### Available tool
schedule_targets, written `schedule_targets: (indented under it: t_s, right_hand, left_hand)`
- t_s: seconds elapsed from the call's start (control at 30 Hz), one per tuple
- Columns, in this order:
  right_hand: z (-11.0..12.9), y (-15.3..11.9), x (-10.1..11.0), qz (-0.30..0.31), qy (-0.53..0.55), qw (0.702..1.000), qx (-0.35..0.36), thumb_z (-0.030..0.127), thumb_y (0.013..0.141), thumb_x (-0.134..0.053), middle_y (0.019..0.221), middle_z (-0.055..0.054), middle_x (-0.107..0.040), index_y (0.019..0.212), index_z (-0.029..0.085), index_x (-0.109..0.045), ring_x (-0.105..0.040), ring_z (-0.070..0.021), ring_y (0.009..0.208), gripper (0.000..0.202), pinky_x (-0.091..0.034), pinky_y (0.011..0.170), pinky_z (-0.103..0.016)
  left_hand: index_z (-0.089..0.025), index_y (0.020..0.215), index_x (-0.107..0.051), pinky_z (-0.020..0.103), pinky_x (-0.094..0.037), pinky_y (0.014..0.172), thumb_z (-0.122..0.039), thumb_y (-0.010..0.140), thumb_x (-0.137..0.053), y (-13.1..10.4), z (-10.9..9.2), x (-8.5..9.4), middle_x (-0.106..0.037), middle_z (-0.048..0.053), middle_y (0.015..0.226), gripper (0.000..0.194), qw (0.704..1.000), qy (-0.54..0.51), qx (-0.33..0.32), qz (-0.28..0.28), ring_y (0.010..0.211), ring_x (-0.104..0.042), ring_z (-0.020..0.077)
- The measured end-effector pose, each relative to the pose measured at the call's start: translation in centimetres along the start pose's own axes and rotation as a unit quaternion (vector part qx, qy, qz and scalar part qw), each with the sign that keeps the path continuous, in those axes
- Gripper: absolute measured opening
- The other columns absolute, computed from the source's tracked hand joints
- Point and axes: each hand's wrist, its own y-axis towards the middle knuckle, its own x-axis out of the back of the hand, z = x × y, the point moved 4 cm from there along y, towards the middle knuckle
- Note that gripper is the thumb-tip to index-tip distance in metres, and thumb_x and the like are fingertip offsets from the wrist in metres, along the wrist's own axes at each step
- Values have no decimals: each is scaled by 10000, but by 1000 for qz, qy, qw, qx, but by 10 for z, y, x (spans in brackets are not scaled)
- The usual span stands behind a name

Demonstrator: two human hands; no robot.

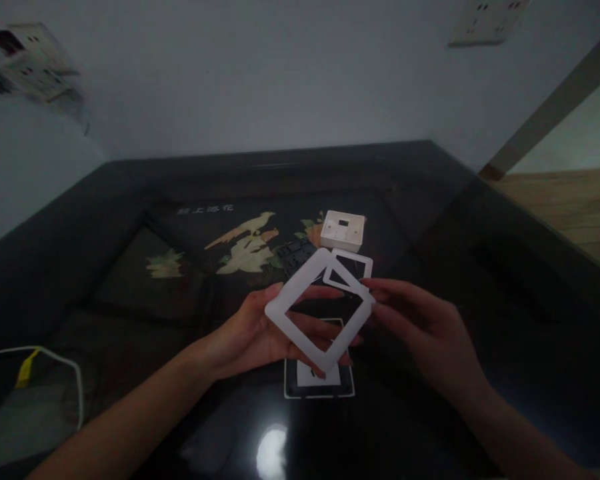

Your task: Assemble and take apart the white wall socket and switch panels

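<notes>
A flat white square frame [300,283] with an open middle is held up, turned corner-down, between my hands. My left hand [250,333] grips its left corner, thumb near the edge and fingers spread behind the opening. The fingertips of my right hand [420,327] pinch the right corner. Just behind lies a second, smaller-looking white frame [368,268], partly covered by the held one. Beyond that sits a white square box [343,230] with a small rectangular hole. Under the left fingers, a dark white-edged panel [293,388] with a white patch is partly hidden.
The glossy black tabletop [180,413] shows a bird-and-flower picture [247,233] and reflects light. A dark piece [295,255] lies behind the frame. At left runs a white cable [77,380] with a yellow tag [27,369]. Sockets [487,21] are on the wall.
</notes>
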Motion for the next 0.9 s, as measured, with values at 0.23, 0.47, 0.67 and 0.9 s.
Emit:
schedule_targets:
  t_s: [0.23,0.47,0.67,0.9]
  right_hand:
    - [-8,0,-3,32,129,988,-73,218,818,-759,802,30,-757,1018,338,-772,-725,-89,681,234,-593,642,-160]
    - [-11,1,-1,15,121,990,-72,221,810,-762,792,26,-753,1029,313,-764,-735,-115,671,238,-622,643,-210]
    - [-16,-4,-6,-54,138,987,-55,244,766,-799,703,67,-710,1225,305,-647,-755,-162,666,488,-668,715,-319]
    - [-19,-11,-22,73,93,992,-42,296,837,-724,930,-16,-762,1532,325,-233,-770,-227,837,851,-666,757,-402]
  left_hand:
    - [-151,1348,-548,481,-498,933,-568,922,-518,0,2,7,-712,216,1197,597,1000,-4,22,-12,1103,-689,371]
    - [-137,1268,-618,436,-558,877,-639,921,-484,1,-1,8,-718,177,1198,625,1000,-4,22,-21,1089,-696,349]
    - [-178,1131,-682,320,-570,811,-426,836,-745,2,-6,17,-756,102,1082,390,974,133,-75,-169,939,-725,227]
    - [-198,1251,-654,322,-546,875,-325,912,-649,-4,-29,23,-755,59,1102,362,893,307,-142,-298,924,-702,190]
